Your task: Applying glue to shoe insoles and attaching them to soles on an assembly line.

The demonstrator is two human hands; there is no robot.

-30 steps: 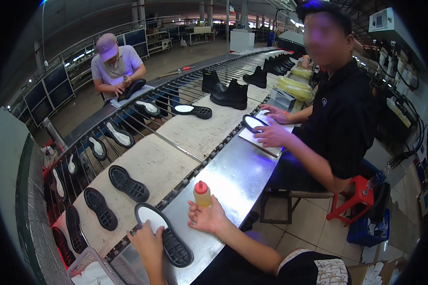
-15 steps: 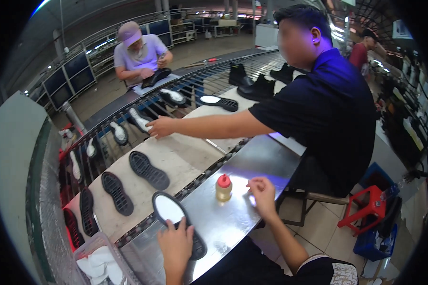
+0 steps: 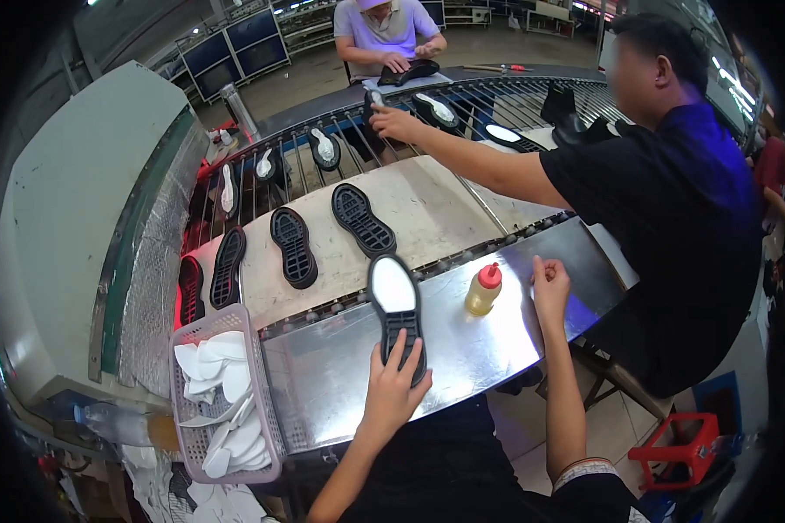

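A black rubber shoe sole (image 3: pixel 412 327) with a white pad (image 3: pixel 395 285) in its front part lies on the metal table. My left hand (image 3: pixel 392 388) rests on the heel end, fingers spread over the ribbed hollow, thumb beside the right edge. Right of the sole stands a squeeze bottle (image 3: pixel 482 291) with a red cap and yellowish liquid. My right hand (image 3: pixel 550 288) hovers beyond the bottle, its fingers curled together with nothing visible in them. A plastic basket (image 3: pixel 269 417) of white pads (image 3: pixel 235 381) sits at the table's left end.
Several black soles (image 3: pixel 293 248) lie on a pale conveyor belt (image 3: pixel 419 187) past the metal table (image 3: pixel 331 383). Behind it, a roller track carries more soles. A co-worker's arm (image 3: pixel 488 177) reaches across from the right; another person (image 3: pixel 388 39) works opposite. A red stool (image 3: pixel 676 449) stands lower right.
My view has swung left and down, bringing the whole basket in. My left hand has slid from the white pad's edge toward the sole's heel. The co-worker's hand has lifted a sole on the rollers.
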